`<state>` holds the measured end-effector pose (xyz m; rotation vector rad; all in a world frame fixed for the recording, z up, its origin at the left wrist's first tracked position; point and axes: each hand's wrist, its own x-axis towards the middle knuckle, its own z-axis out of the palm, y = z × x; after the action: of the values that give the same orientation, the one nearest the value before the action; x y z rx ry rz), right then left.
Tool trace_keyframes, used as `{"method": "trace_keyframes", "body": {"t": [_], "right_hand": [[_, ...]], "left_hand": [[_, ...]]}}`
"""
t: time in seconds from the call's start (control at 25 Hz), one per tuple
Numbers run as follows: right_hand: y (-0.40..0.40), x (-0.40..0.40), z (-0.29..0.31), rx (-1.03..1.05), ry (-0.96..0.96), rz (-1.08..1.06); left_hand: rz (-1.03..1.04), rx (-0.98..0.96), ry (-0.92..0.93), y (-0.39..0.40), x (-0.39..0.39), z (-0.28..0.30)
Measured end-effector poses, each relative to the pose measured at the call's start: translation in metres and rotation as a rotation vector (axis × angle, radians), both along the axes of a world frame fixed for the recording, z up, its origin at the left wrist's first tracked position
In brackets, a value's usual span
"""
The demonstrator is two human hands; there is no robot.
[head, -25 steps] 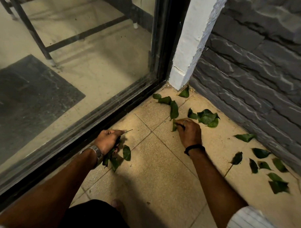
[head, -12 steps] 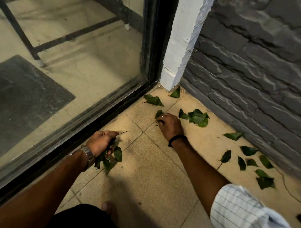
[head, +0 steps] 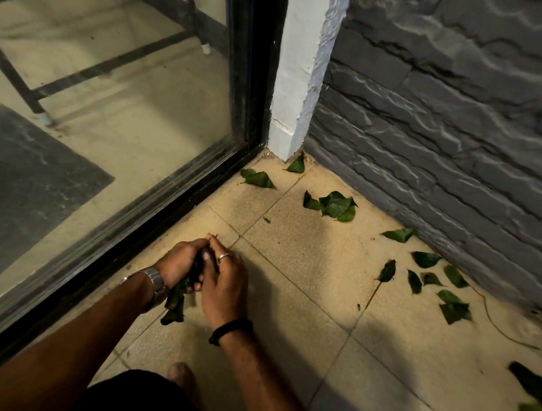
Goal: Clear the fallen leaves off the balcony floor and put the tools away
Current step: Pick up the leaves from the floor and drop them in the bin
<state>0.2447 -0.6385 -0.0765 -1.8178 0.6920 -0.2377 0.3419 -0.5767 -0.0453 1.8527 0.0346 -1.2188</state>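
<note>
Hands meet low over the tiled balcony floor (head: 307, 283), beside the black sliding-door track (head: 158, 220): the left hand (head: 181, 263) is clenched around a bunch of green leaves (head: 175, 303) whose ends hang out below the fist, and the right hand (head: 224, 283) is curled in against it, fingers pressing into the same bunch. Half a second ago the right hand was stretched out toward the corner, picking at a leaf on the tiles; it has now come back and seems to be handing that leaf over into the left hand's bunch, and the spot it was working is bare. So the gathering goes leaf by leaf, and it is far from done. A pair of leaves (head: 258, 178) lies near the track, one leaf (head: 296, 165) leans at the foot of the white pillar (head: 298, 83), a small cluster (head: 334, 204) sits further along, and a scatter of leaves (head: 430, 281) lies along the base of the grey stone wall (head: 450, 134); more show at the lower right edge. No tools or bin are in view, so the putting-away is likely well ahead. Next the right hand probably needs to free itself and reach for the corner leaves.
</note>
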Motion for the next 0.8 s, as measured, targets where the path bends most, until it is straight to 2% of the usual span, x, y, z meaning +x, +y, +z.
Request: {"method": "trace_keyframes", "body": {"t": [0.08, 0.16, 0.32, 0.44, 0.52, 0.6, 0.72, 0.8], "right_hand": [[0.006, -0.003, 0.001, -0.071, 0.066, 0.093], [0.01, -0.002, 0.002, -0.021, 0.1, 0.133], [0.012, 0.002, 0.01, 0.054, -0.058, -0.001], [0.001, 0.009, 0.018, 0.074, -0.11, -0.099], [-0.009, 0.016, 0.018, -0.026, -0.004, -0.005], [-0.012, 0.017, 0.016, -0.125, 0.123, 0.15], [-0.013, 0.01, 0.018, -0.183, 0.208, 0.262], [-0.012, 0.009, 0.015, -0.212, 0.235, 0.257]], "left_hand": [[0.025, 0.001, -0.044, 0.001, 0.0, -0.001], [0.044, 0.002, -0.096, -0.002, 0.001, -0.001], [0.082, 0.04, -0.254, -0.002, 0.006, 0.0], [0.142, -0.018, -0.157, -0.008, 0.003, 0.006], [0.092, -0.056, -0.141, -0.013, -0.002, 0.008], [0.016, -0.037, -0.268, -0.013, -0.001, 0.005], [-0.029, 0.07, -0.341, -0.008, 0.0, 0.002], [-0.041, 0.181, -0.371, -0.005, 0.005, -0.003]]}}
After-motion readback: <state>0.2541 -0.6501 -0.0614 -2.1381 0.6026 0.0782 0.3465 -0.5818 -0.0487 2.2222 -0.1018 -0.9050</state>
